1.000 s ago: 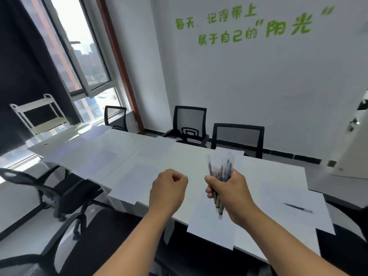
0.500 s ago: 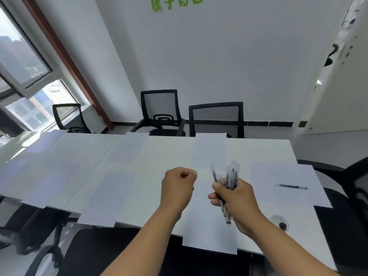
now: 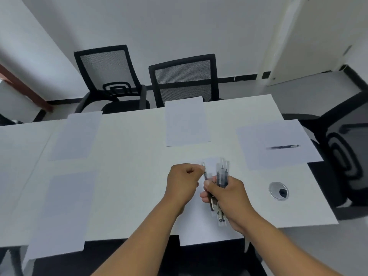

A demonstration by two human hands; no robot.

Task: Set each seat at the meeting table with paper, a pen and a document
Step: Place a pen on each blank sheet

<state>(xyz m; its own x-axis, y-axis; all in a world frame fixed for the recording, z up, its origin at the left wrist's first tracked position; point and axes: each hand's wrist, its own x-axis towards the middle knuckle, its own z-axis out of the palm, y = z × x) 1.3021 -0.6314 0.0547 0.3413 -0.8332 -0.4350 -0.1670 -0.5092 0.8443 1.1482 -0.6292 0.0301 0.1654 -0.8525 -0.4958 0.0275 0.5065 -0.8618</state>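
Note:
My right hand (image 3: 229, 198) grips a bundle of pens (image 3: 222, 176) in clear sleeves, held upright over the near edge of the white meeting table (image 3: 129, 156). My left hand (image 3: 184, 184) is curled, and its fingertips pinch the top of the leftmost pen (image 3: 205, 173), which leans away from the bundle. A sheet of paper (image 3: 197, 228) lies under both hands. Another sheet (image 3: 187, 122) lies at the far seat. On the sheet at the right end (image 3: 256, 140) lies a single pen (image 3: 282, 147). Two more sheets (image 3: 75, 136) (image 3: 65, 206) lie to the left.
Two black mesh chairs (image 3: 107, 76) (image 3: 185, 76) stand behind the far edge, and another chair (image 3: 342, 148) sits at the right end. A round cable grommet (image 3: 278, 190) is set into the table near the right corner. A door (image 3: 310, 36) stands at the back right.
The view has dropped from the wall to the table. My left hand has closed the gap to the bundle and now pinches the leftmost pen. My right hand keeps its grip.

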